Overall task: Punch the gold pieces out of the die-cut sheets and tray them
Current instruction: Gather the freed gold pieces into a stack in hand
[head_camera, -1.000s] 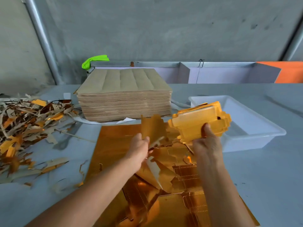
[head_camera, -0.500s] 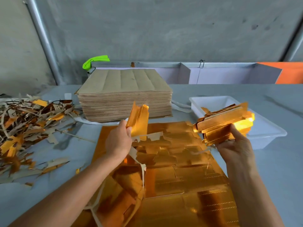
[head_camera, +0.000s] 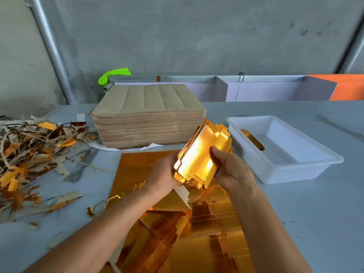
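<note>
Half a second ago the hands were apart, the left pinching a few loose gold pieces and the right carrying a bundle toward the tray; now they have come together over the sheets. The left hand and right hand both grip one stack of punched gold pieces, the left from its near left edge, the right with the thumb across its face. The stack is tilted, clear of the tabletop and just left of the white plastic tray.

As for progress, only a little seems trayed: a thin batch of gold pieces lies against the tray's left inner wall, and the rest of its floor shows white. The held stack looks to be the next load, probably being squared up before it goes in.

Much is left. Gold die-cut sheets lie under the forearms, partly torn, with cut outlines of pieces visible in them. Behind them stands a tall pile of sheets, brown backs upward, apparently untouched. On the left of the tabletop a heap of offcut strips, brown and gold, shows that a fair amount of punching has been done.
</note>
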{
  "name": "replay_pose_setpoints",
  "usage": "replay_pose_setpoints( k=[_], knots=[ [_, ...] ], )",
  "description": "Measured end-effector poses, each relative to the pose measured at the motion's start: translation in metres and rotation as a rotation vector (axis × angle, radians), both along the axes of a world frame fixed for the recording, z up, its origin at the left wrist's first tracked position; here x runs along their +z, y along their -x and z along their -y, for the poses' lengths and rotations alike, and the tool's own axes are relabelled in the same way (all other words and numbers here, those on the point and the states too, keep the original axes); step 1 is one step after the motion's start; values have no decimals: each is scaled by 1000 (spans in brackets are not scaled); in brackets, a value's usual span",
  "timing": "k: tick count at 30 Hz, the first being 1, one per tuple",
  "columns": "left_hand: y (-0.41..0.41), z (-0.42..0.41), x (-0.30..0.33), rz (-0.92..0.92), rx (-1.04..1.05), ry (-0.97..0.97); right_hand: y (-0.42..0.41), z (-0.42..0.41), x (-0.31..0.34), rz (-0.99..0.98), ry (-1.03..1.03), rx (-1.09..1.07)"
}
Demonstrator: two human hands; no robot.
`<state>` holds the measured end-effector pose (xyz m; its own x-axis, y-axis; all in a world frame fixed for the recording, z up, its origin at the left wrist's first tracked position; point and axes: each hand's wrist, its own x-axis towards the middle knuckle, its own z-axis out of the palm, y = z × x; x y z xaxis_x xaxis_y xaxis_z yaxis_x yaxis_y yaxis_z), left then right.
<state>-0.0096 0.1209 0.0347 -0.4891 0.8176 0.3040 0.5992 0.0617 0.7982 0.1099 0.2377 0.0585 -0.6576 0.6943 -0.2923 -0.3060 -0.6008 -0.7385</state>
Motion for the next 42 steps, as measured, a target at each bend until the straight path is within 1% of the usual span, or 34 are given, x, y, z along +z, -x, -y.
replay_pose_setpoints(
  k=[2, 3, 4, 6, 8, 12, 14, 15, 17, 19, 22, 24, 27, 29, 32, 34, 35, 37, 38, 40, 41, 42],
  knots=[
    [-2, 1, 5, 292, -25, -21, 1, -2, -7, 97, -53, -57],
    [-3, 2, 7, 397, -35, 1, 0, -2, -10, 128, -79, -76],
    [-3, 3, 9, 460, -54, 34, 0, -1, -12, 150, -101, -84],
    [-4, 6, 12, 518, -112, 76, 0, 2, -14, 173, -125, -105],
    [-4, 7, 13, 565, -161, 73, 1, 5, -14, 200, -146, -145],
    [-3, 4, 10, 618, -121, 81, 3, 9, -11, 245, -244, -181],
    [-4, 4, 9, 642, -140, 61, 4, 10, -8, 286, -305, -193],
    [-4, 3, 10, 626, -153, 69, 5, 10, -7, 317, -339, -195],
    [-4, 1, 11, 534, -143, 105, 7, 11, -6, 341, -369, -181],
    [-2, -3, 10, 472, -90, 102, 8, 12, -6, 320, -372, -156],
    [1, -5, 6, 468, 5, 78, 4, 17, -10, 330, -419, -110],
    [5, -4, 1, 520, 94, 9, -1, 21, -15, 344, -372, -78],
    [13, -4, -6, 645, 249, -73, -13, 25, -24, 272, -174, -6],
    [22, -4, -9, 724, 358, -140, -28, 29, -35, 289, -199, 67],
    [31, 1, -2, 803, 441, -223, -57, 40, -53, 503, -329, 231],
    [37, 3, 2, 846, 461, -267, -75, 47, -60, 670, -386, 388],
    [40, 4, 2, 847, 467, -272, -82, 49, -61, 765, -452, 474],
    [45, 5, -1, 779, 448, -244, -89, 53, -56, 938, -634, 574],
    [43, 6, -1, 729, 428, -213, -92, 54, -50, 1026, -756, 585],
    [37, 4, -1, 640, 395, -155, -95, 57, -32, 1250, -1111, 550],
    [34, 3, -1, 601, 374, -133, -94, 59, -21, 1347, -1276, 483],
    [32, 2, 0, 566, 357, -123, -91, 62, -11, 1386, -1407, 346]
  ],
)
